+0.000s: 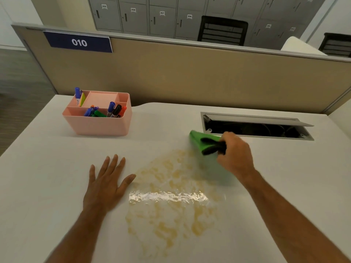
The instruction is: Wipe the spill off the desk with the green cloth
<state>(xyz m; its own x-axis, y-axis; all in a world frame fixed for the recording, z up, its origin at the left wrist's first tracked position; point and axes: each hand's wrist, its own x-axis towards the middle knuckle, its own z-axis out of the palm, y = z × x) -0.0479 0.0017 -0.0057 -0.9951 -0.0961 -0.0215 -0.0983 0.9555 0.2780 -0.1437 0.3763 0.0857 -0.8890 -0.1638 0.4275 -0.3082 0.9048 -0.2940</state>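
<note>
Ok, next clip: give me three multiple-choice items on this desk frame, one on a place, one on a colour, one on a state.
1. Where does the pink organizer stand on the desk?
A. far left, near the partition
B. near right corner
C. on the spill

2. What colour is the spill?
A. dark red
B. yellowish
C. blue

3. What is the left hand doing?
A. gripping a marker
B. holding the cloth
C. lying flat, open, on the desk

Answers:
1 A: the organizer sits up left, before the partition.
2 B: the puddle shows pale yellow patches with a shiny glare.
3 C: its fingers are spread on the surface, while the right hand grips the green cloth.
</note>
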